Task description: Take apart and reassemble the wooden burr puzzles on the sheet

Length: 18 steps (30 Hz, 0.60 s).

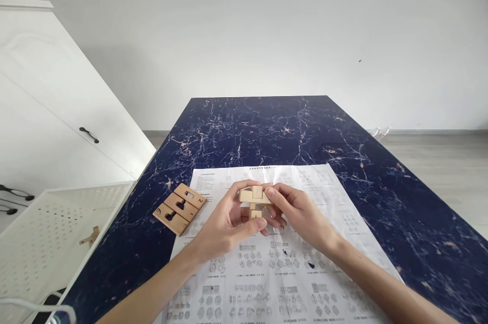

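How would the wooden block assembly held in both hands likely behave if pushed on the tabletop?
The wooden block assembly would probably feel stiff, being built of straight wooden bars. Its squared faces suggest it would resist rolling. Individual bars might shift under a push, since seams show where they meet.

This looks like a room at home, with a white cupboard [68, 85] at left, a plain pale far wall [267, 34] and grey wood-look flooring [442, 161] at right.
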Available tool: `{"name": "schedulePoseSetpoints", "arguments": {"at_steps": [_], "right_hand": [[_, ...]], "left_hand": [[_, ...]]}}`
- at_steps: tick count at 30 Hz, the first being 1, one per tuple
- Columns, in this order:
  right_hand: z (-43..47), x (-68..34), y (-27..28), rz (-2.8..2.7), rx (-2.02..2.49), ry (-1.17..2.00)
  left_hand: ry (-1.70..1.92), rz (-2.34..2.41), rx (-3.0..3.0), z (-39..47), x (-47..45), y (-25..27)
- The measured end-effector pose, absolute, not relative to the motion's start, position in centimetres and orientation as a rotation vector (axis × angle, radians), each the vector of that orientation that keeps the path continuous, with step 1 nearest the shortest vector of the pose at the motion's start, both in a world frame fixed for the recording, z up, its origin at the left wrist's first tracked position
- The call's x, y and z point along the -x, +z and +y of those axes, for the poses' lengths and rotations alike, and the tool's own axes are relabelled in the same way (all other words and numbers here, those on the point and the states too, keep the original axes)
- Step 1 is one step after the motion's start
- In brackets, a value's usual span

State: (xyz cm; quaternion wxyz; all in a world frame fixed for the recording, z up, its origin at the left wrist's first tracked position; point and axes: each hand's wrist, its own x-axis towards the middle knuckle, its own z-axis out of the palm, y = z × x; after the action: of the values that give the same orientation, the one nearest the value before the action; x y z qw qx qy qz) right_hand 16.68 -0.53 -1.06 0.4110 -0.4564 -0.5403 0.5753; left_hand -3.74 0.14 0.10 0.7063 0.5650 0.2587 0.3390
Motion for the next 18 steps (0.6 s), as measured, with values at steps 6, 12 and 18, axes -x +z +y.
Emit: {"name": "schedulePoseSetpoints", "arguments": {"at_steps": [6, 12, 18], "right_hand": [[-0.3, -16.9, -0.8, -1.361, 1.159, 1.468], [0.8, -19.6, -0.4, -1.687, 1.272, 0.953], [2.0, -22.2, -1.9, -2.097, 1.231, 0.727]], "left_hand": [[0.754, 0.75, -1.351, 0.0, 3.5, 1.0], [0.844, 0.95, -1.356, 0.9, 4.6, -0.3], [0.885, 0.958, -1.343, 1.3, 5.3, -0.8]]}}
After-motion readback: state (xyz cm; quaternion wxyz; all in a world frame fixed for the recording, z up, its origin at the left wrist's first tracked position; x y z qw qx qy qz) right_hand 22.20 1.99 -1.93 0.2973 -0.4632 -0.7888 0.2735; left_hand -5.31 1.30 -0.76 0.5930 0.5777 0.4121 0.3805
